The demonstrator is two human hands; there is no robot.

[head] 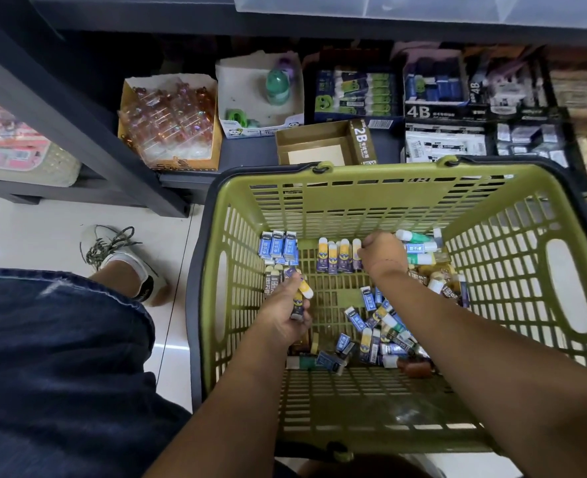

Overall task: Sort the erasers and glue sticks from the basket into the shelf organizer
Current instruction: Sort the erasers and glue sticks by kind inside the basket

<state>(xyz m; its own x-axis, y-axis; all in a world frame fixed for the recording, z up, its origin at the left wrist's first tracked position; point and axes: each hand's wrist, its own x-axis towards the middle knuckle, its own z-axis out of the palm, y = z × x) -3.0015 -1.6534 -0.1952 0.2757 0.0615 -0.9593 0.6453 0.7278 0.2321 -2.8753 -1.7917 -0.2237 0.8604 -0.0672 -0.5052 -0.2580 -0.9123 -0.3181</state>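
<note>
Erasers [371,326] and glue sticks [419,248] lie scattered across the slatted floor of a green plastic basket [381,194], which stands on the pale floor against a low dark shelf [195,174]. Both bare forearms reach down into the basket from the near edge.

The left hand [286,313] sits low near the basket's left wall, knuckles up, wrist bent slightly inward. Its fingers are curled around a small bundle of yellow-and-purple erasers [302,293], whose ends stick out past the fingertips. Just beyond it, a row of blue erasers [278,246] stands upright against the far left corner.

The right hand [383,250] stretches farther, to the far side of the basket floor, with the forearm running diagonally from the lower right. It is balled into a loose fist, thumb side toward a row of upright yellow-capped erasers [336,255], touching the end of that row; whether it holds anything inside the fist cannot be told. White and green glue sticks lie just beside it on the right.

On the shelf behind the basket stand open cardboard display boxes: an empty one marked 2B [323,146], and one marked 4B [436,94] with blue erasers in it.
</note>
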